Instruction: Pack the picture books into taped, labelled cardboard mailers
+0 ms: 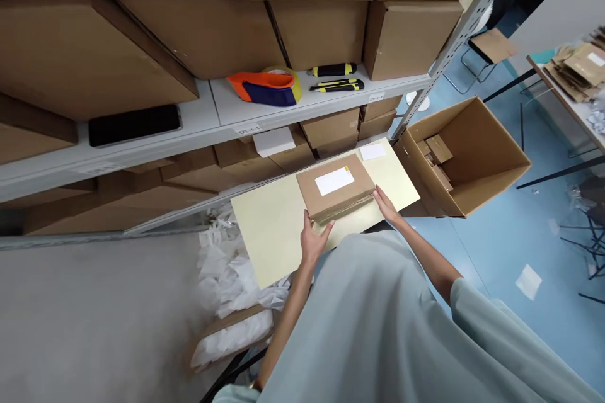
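A closed brown cardboard box (326,204) with a white label (334,181) on top rests on a pale yellow board (269,227). My left hand (314,238) grips its near left corner, thumb and fingers against the sides. At the box's right end, my right hand (384,204) holds the edge with its fingertips. Some of the fingers on both hands are hidden by the box. A small white paper (372,151) lies on the board beyond the box's right end.
On the shelf (283,110) ahead lie a tape dispenser (267,87), two box cutters (333,77) and a dark phone (135,124), with large cartons behind. An open carton (491,157) holding small boxes stands at right. White packing paper (227,264) is heaped at left.
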The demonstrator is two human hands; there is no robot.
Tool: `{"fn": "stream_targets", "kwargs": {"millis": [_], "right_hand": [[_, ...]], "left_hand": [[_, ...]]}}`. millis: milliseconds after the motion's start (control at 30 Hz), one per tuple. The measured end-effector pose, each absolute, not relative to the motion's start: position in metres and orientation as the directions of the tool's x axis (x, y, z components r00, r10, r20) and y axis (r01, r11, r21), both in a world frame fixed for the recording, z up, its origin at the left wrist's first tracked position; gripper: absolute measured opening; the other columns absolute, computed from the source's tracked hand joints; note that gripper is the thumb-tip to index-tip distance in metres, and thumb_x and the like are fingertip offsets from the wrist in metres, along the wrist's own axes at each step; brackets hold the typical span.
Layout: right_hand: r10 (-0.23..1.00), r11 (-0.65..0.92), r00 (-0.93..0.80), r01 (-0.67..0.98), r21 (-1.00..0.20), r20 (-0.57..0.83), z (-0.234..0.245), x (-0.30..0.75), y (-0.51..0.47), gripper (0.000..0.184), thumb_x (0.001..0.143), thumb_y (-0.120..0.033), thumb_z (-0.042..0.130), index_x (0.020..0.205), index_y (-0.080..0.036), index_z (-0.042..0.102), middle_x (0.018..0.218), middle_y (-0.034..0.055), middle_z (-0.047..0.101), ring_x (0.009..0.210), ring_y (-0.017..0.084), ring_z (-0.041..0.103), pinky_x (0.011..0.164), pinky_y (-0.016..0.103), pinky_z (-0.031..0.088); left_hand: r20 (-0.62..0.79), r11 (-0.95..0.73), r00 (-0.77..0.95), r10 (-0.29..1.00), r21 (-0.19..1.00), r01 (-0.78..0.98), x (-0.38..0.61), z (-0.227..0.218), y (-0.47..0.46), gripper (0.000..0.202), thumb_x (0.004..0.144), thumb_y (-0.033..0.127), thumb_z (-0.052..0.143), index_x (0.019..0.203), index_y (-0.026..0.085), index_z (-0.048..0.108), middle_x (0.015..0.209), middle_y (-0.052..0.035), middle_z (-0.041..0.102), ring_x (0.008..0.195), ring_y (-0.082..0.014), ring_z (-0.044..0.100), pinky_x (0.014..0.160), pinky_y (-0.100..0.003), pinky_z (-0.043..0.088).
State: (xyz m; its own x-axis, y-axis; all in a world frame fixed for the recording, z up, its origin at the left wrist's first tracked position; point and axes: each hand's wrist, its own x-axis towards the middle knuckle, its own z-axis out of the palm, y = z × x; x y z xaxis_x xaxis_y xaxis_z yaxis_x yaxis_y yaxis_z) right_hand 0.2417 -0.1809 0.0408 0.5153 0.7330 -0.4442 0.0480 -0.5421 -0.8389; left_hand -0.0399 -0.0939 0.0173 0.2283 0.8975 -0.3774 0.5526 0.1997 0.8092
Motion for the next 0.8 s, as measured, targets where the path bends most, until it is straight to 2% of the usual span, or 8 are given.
{"fn": "stream_targets", "kwargs": {"millis": [100,167,300,400,567,733,800], "right_hand": [[0.761,-0.423,0.561,0.046,-0.905,-0.327,0.069,0.246,-0.187,0.1,0.095,-0.088,0.056,0.17,-0.022,0.05,0.172,0.0124,0.052,0.164,0.03,0.046,0.138,0.048,0.034],[0.76,-0.37,0.592,0.056,-0.927,-0.267,0.086,0.255,-0.196,0.092,0.097,-0.085,0.059,0.166,-0.024,0.057,0.168,0.011,0.057,0.162,0.031,0.049,0.138,0.05,0.035],[0.701,-0.35,0.675,0.045,-0.936,-0.23,0.098,0.27,-0.216,0.083,0.092,-0.082,0.068,0.15,-0.023,0.073,0.158,0.0119,0.067,0.151,0.037,0.062,0.133,0.057,0.042],[0.67,-0.379,0.695,0.02,-0.925,-0.26,0.089,0.282,-0.226,0.081,0.087,-0.079,0.075,0.144,-0.022,0.078,0.152,0.0096,0.071,0.143,0.039,0.068,0.128,0.059,0.049],[0.666,-0.359,0.698,-0.011,-0.933,-0.265,0.08,0.32,-0.241,0.064,0.089,-0.069,0.078,0.139,-0.03,0.081,0.142,-0.0004,0.077,0.132,0.04,0.075,0.118,0.061,0.058],[0.59,-0.25,0.771,-0.107,-0.962,-0.239,0.101,0.389,-0.257,0.064,0.091,-0.064,0.08,0.146,-0.031,0.077,0.148,-0.0001,0.073,0.138,0.038,0.072,0.122,0.058,0.057],[0.562,-0.186,0.795,-0.147,-0.971,-0.228,0.107,0.427,-0.265,0.069,0.092,-0.067,0.078,0.151,-0.031,0.073,0.152,0.0014,0.071,0.142,0.037,0.07,0.125,0.057,0.054]], "left_hand": [[-0.24,0.116,0.185,0.953,0.853,0.508,-0.03,0.051,-0.087,0.086,0.096,0.051,0.075,0.17,0.023,0.043,0.164,-0.0145,0.061,0.151,-0.0287,0.061,0.127,-0.041,0.048],[-0.183,0.088,0.154,0.971,0.872,0.482,-0.021,0.07,-0.079,0.067,0.1,0.052,0.068,0.16,0.023,0.058,0.154,-0.0121,0.07,0.143,-0.0264,0.068,0.122,-0.039,0.053],[-0.211,0.1,0.191,0.959,0.877,0.47,0.005,0.085,-0.069,0.056,0.098,0.055,0.068,0.141,0.02,0.074,0.139,-0.0105,0.079,0.124,-0.0283,0.077,0.113,-0.04,0.06],[-0.259,0.116,0.22,0.941,0.853,0.509,0.027,0.086,-0.073,0.054,0.094,0.056,0.07,0.134,0.02,0.078,0.13,-0.0094,0.082,0.118,-0.0297,0.079,0.109,-0.041,0.062],[-0.263,0.119,0.209,0.942,0.843,0.525,0.07,0.101,-0.087,0.053,0.089,0.06,0.075,0.123,0.019,0.081,0.124,-0.0104,0.084,0.117,-0.0338,0.079,0.107,-0.046,0.064],[-0.039,-0.091,0.237,0.971,0.854,0.513,0.138,0.131,-0.099,0.063,0.086,0.052,0.08,0.142,0.024,0.075,0.139,-0.0112,0.078,0.127,-0.0405,0.075,0.107,-0.058,0.066],[-0.056,-0.116,0.3,0.952,0.843,0.526,0.179,0.141,-0.105,0.076,0.084,0.05,0.081,0.156,0.029,0.064,0.147,-0.0105,0.074,0.132,-0.0429,0.072,0.105,-0.062,0.066]]}}
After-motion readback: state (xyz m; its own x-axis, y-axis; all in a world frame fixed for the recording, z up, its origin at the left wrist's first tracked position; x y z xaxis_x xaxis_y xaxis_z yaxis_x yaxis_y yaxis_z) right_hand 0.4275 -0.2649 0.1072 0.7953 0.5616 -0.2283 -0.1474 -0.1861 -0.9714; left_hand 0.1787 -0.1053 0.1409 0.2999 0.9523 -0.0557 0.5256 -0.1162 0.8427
